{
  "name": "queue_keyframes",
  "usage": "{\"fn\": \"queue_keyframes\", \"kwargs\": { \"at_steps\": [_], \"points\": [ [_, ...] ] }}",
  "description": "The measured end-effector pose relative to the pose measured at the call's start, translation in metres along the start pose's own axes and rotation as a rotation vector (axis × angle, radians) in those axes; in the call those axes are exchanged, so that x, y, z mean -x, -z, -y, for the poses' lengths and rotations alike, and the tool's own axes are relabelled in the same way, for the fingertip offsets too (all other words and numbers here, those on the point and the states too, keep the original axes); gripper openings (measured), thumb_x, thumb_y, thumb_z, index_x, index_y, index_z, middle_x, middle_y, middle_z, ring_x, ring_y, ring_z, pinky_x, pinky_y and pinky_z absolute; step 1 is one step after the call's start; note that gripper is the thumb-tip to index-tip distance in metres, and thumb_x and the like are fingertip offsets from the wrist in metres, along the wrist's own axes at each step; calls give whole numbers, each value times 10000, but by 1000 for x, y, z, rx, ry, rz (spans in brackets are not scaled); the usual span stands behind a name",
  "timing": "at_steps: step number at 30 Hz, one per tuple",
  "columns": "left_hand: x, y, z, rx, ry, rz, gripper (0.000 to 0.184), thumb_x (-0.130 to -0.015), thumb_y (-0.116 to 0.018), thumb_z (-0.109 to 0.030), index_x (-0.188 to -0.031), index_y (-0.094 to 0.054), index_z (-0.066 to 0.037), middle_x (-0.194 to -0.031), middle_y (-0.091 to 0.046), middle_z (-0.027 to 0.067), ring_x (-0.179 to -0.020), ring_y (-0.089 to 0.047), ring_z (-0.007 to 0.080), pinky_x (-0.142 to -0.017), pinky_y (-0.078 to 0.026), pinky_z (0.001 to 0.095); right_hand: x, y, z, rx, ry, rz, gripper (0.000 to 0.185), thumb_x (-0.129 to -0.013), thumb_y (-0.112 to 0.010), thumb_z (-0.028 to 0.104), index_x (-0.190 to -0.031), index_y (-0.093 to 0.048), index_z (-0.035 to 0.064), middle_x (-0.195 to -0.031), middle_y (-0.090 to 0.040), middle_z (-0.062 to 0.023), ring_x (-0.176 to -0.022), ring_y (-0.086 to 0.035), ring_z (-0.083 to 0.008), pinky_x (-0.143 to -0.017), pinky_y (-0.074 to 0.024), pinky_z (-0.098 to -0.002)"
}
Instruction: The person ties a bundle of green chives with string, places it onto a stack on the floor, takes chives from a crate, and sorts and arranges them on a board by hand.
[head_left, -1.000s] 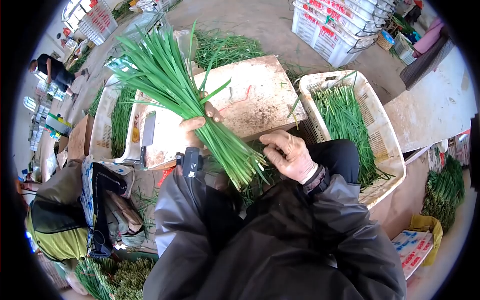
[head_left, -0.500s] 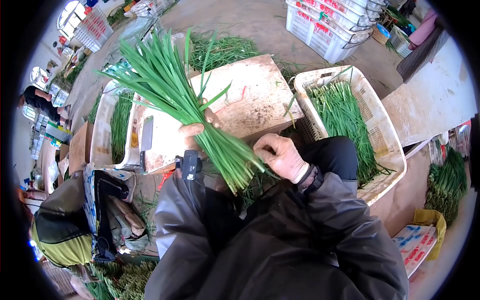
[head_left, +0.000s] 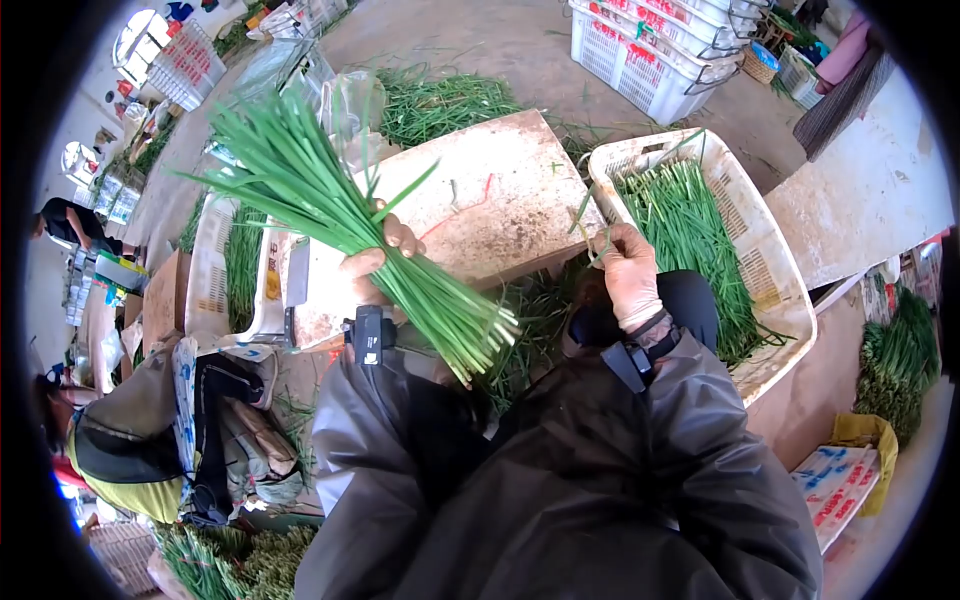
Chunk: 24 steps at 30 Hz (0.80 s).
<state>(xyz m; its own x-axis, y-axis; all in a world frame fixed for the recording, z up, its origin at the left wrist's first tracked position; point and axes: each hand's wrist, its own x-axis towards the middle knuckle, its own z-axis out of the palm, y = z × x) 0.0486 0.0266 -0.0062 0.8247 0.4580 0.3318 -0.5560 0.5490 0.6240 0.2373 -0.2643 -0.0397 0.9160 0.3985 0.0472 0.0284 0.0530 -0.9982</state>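
Note:
My left hand [head_left: 375, 262] is closed around a thick bunch of garlic chives [head_left: 330, 205]. Their green tips fan out to the upper left, and the pale cut ends point down to the right, over my lap. My right hand [head_left: 628, 275] is apart from the bunch, beside the near right corner of a stained board [head_left: 490, 190]. Its thumb and fingertips are pinched together on what looks like a thin chive leaf [head_left: 597, 250]. A cleaver [head_left: 297, 272] lies at the board's left edge, left of my left hand.
White crates of chives stand right [head_left: 778, 275] and left [head_left: 208, 265] of the board. Loose leaves [head_left: 440, 105] lie on the floor behind it. Stacked crates [head_left: 645, 65] stand farther back. A seated person [head_left: 130, 440] is close on my left; another person [head_left: 75, 220] bends farther off.
My right hand has moved from the bunch's cut ends to the right and upward, toward the board's corner. The bunch in my left hand has tilted slightly, tips lower and to the left.

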Motion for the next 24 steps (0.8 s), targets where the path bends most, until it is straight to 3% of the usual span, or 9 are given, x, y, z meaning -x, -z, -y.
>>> {"fn": "queue_keyframes", "kwargs": {
  "at_steps": [1,5,8,11,17,20,21,24],
  "points": [
    [-2,2,-4,-9,-22,12,701,-727,-734,-146,-1379,-492,-54,-903,-561,61,-826,-601,232,-821,-559,432,-9,13,-9,276,157,156,124,-926,-700,13,-1034,-640,13,-842,-677,-80,-739,-631,-170,-713,-539,-320],
    [0,3,-11,-77,-19,-7,710,-750,-728,-155,-1409,-481,-63,-947,-559,64,-880,-596,241,-864,-547,453,17,-3,-2,361,140,480,353,-881,-753,89,-1224,-680,50,-947,-696,-82,-828,-664,-184,-790,-556,-313],
    [1,-2,-6,-72,10,-68,709,-699,-733,-157,-1369,-532,-39,-890,-603,93,-825,-644,273,-854,-571,463,32,-27,34,313,141,598,429,-864,-821,223,-1227,-671,51,-994,-687,-94,-879,-664,-197,-812,-553,-330],
    [2,-7,5,-46,44,-78,707,-715,-728,-136,-1385,-522,-42,-925,-626,109,-868,-656,289,-872,-567,470,39,-47,13,401,360,655,568,-825,-834,442,-1223,-669,71,-1091,-659,-136,-991,-663,-286,-879,-539,-419],
    [1,-19,17,8,137,-58,686,-726,-721,-106,-1376,-512,-52,-1003,-647,125,-961,-664,308,-890,-575,468,37,-54,6,511,325,572,333,-847,-810,310,-1045,-732,55,-952,-721,-131,-900,-701,-279,-836,-552,-379],
    [2,-27,19,-31,128,-114,701,-744,-721,-151,-1398,-502,-30,-1026,-631,120,-955,-664,312,-873,-600,475,31,-48,9,304,121,620,266,-849,-802,233,-1026,-749,42,-914,-738,-135,-866,-714,-220,-828,-549,-330],
    [2,-26,20,-24,114,-136,701,-743,-721,-142,-1399,-502,-28,-1039,-637,127,-960,-669,318,-857,-609,472,31,-48,8,241,35,646,211,-878,-787,169,-1023,-756,18,-919,-758,-94,-852,-704,-151,-814,-542,-280],
    [1,-24,23,-4,100,-176,693,-734,-713,-118,-1389,-513,-16,-1073,-655,150,-974,-681,332,-838,-619,462,27,-46,8,-55,-320,736,177,-918,-765,141,-1021,-751,-3,-915,-750,-36,-852,-679,-114,-802,-538,-260]
  ]
}}
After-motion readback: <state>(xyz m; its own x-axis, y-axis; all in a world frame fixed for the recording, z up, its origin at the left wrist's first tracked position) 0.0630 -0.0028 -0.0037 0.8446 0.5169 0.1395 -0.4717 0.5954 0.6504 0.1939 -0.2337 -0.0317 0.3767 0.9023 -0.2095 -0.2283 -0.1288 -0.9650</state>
